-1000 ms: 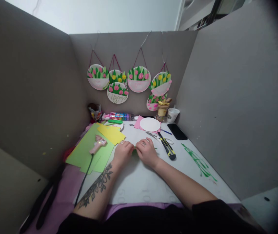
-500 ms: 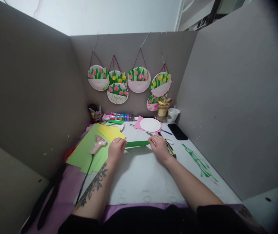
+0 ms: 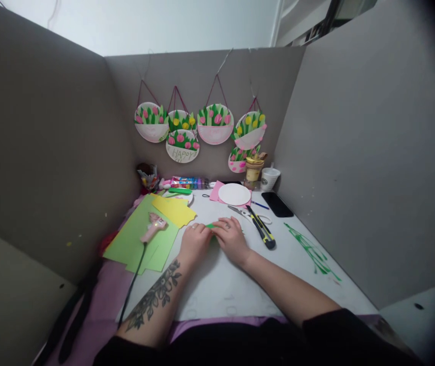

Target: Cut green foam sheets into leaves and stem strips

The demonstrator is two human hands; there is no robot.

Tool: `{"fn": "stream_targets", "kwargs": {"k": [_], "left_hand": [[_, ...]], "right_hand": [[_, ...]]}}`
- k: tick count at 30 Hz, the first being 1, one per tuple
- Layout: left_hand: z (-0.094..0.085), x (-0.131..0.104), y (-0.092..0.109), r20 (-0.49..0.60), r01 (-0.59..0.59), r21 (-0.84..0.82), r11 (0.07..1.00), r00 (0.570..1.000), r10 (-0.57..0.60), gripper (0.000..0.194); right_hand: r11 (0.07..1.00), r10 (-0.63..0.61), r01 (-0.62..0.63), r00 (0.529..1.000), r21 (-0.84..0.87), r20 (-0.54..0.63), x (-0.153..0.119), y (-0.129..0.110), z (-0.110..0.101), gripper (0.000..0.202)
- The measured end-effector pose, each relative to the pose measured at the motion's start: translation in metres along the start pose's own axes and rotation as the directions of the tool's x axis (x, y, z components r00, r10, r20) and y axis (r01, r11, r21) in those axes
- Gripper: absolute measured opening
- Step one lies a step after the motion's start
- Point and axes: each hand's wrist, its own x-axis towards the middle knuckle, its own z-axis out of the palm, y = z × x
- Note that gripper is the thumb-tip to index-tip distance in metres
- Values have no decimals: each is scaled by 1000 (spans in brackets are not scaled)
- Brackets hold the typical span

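Note:
A green paper strip [image 3: 210, 225] lies low over the white table, mostly hidden beneath my fingers. My left hand [image 3: 195, 241] is closed on its left part. From the right, my right hand [image 3: 231, 239] grips the same strip, its fingers meeting those of my left hand. Beyond my right hand are scissors [image 3: 240, 212] and a black and yellow cutter knife [image 3: 262, 230]. A pink glue gun [image 3: 153, 229] rests on light green sheets [image 3: 126, 243] to the left, with yellow paper [image 3: 175, 209] beside it.
Farther back are a white paper plate [image 3: 235, 194] on pink paper, a phone [image 3: 277, 204] and a white cup [image 3: 270, 179]. Green scraps [image 3: 311, 251] lie at the right. Decorated plates [image 3: 215, 124] hang on the grey back panel.
My hands have come together from the two ends of the green strip, which was stretched between them. My right hand has moved left, uncovering the cutter knife and scissors.

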Motion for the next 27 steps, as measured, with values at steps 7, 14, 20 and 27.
{"fn": "stream_targets", "kwargs": {"k": [7, 14, 20, 27], "left_hand": [[4, -3, 5, 28, 24, 9, 1000, 999, -24, 12], [3, -1, 4, 31, -4, -23, 1000, 999, 4, 17], [4, 2, -7, -16, -13, -58, 998, 1000, 13, 17], [0, 1, -20, -84, 67, -152, 986, 993, -81, 21]], "right_hand": [[996, -21, 24, 999, 84, -27, -4, 7, 4, 14], [997, -49, 48, 999, 62, 15, -2, 9, 6, 10], [1000, -15, 15, 999, 25, 35, 0, 16, 4, 11], [999, 50, -49, 998, -24, 37, 4, 32, 1, 14]]}}
